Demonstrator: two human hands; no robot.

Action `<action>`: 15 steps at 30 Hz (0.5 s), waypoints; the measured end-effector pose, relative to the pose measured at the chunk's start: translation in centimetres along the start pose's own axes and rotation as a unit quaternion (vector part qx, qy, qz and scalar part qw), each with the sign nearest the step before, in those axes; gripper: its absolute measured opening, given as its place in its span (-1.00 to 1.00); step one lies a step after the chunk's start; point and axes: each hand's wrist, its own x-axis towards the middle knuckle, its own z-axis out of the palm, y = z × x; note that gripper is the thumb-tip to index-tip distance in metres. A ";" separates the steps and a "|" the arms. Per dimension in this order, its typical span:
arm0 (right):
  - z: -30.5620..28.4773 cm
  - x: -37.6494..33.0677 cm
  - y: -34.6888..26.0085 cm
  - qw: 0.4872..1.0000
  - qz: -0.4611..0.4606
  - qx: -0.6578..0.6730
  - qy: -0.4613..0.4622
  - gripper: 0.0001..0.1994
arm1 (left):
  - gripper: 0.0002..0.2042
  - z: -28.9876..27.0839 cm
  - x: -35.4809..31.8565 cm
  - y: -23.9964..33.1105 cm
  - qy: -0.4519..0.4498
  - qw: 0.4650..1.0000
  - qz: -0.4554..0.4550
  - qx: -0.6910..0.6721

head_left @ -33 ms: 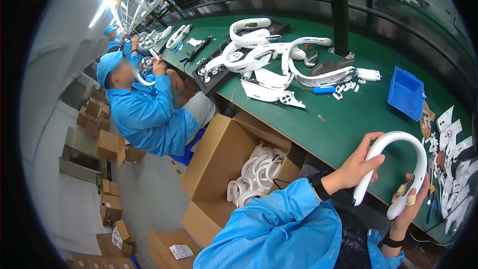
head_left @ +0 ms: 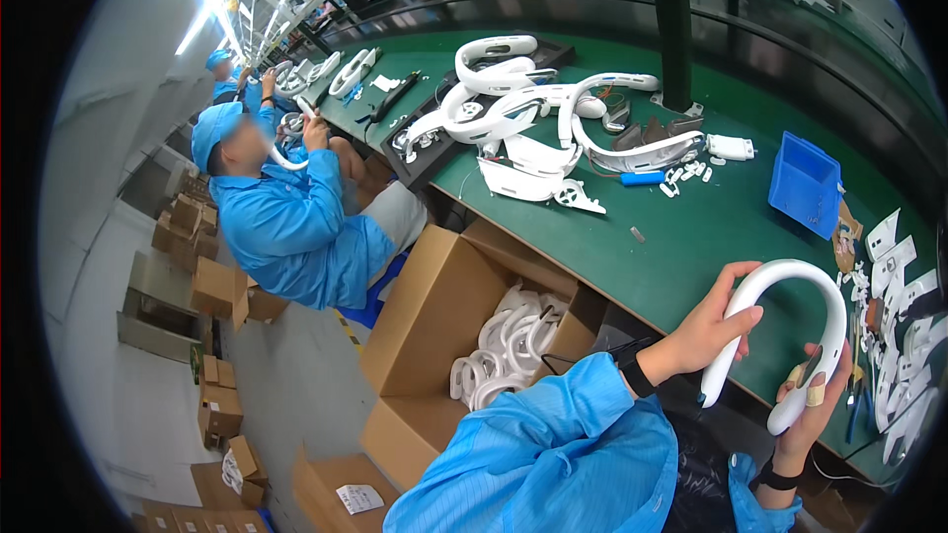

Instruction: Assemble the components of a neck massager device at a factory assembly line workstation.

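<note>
A white, U-shaped neck fan (head_left: 782, 274) is held between my hands at the bench's near edge, its curve up and both ends pointing down. My left hand (head_left: 699, 338) grips the left arm of the U, with thumb and fingers around it. My right hand (head_left: 828, 397) is closed on the right arm near its thick lower end; tan bandages wrap some of its fingers. Part of the right palm is hidden behind the neck fan. Right of it lie white shell pieces (head_left: 894, 271) and small loose parts on the green bench (head_left: 602, 242).
A blue bin (head_left: 805, 186) stands beyond my hands. Several opened neck fans (head_left: 494, 109), a blue cylinder (head_left: 642, 179) and small white pieces lie farther left. An open carton (head_left: 420, 321) below the bench holds white neck-fan parts (head_left: 504, 345). A co-worker (head_left: 286, 207) sits at left.
</note>
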 end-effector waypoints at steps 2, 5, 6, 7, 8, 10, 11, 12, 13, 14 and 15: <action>0.1 0.0 0.0 1.000 0.007 0.002 0.000 -0.31 | -0.44 0.0 0.0 0.2 0.001 1.000 0.005 0.001; 0.1 -0.1 0.0 1.000 -0.011 -0.012 0.005 -0.31 | -0.44 -0.1 0.2 0.0 -0.008 1.000 0.002 -0.002; 0.0 -0.1 0.0 1.000 -0.012 -0.013 0.007 -0.30 | -0.44 0.0 0.3 -0.1 -0.015 1.000 -0.002 -0.007; 0.0 -0.1 -0.1 1.000 -0.012 -0.014 0.008 -0.30 | -0.44 -0.1 0.1 -0.1 -0.015 1.000 -0.002 -0.006; -0.1 0.0 -0.1 1.000 -0.013 -0.016 0.009 -0.30 | -0.44 -0.1 0.0 -0.1 -0.011 1.000 -0.002 -0.004; -0.1 0.1 0.0 1.000 -0.001 0.005 -0.007 -0.30 | -0.44 -0.1 0.1 -0.1 -0.009 1.000 -0.002 -0.003; 0.0 0.1 -0.1 1.000 -0.001 0.007 -0.011 -0.31 | -0.44 -0.1 0.0 0.0 -0.006 1.000 0.001 0.000; 0.0 0.1 0.0 1.000 -0.002 0.006 -0.009 -0.31 | -0.44 -0.1 0.0 0.0 -0.004 1.000 0.004 0.002; 0.0 0.0 0.1 1.000 -0.005 0.006 -0.007 -0.31 | -0.44 -0.1 0.1 0.0 -0.006 1.000 0.004 0.001; -0.1 -0.1 0.1 1.000 -0.006 0.005 -0.006 -0.32 | -0.43 -0.1 0.1 0.0 -0.006 1.000 0.004 0.001; -0.1 -0.1 0.1 1.000 -0.006 0.004 -0.005 -0.32 | -0.43 -0.1 0.1 0.0 -0.006 1.000 0.005 0.001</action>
